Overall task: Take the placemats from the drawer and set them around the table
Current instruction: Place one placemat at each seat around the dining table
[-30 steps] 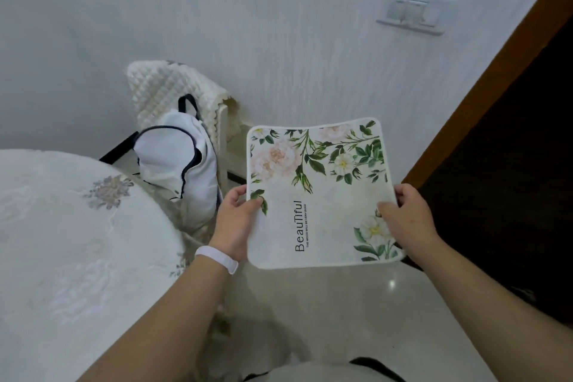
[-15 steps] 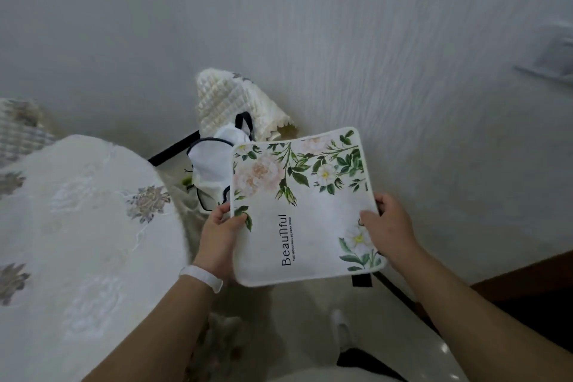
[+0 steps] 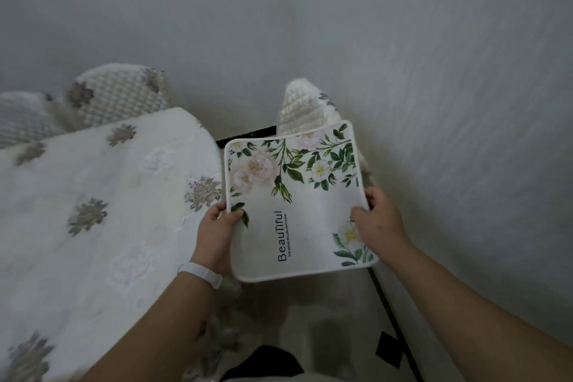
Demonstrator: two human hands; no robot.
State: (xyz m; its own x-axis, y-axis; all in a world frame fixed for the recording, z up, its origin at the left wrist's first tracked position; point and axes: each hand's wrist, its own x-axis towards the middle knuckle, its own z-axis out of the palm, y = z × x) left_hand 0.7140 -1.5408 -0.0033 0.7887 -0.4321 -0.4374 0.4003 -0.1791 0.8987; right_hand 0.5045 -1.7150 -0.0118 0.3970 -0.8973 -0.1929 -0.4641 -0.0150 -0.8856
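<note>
While gripped at both side edges, floral placemat (image 3: 297, 211) held in the air beside the cloth-covered bench (image 3: 93, 211); left hand (image 3: 215, 234) and right hand (image 3: 379, 223) fingers pinched narrow, thumbs on top.

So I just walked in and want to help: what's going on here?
A person is holding a floral placemat in the air, left hand on one edge, right hand on the other. It is beside the table, not yet laid down. No placemat shows on the visible tablecloth.
</note>
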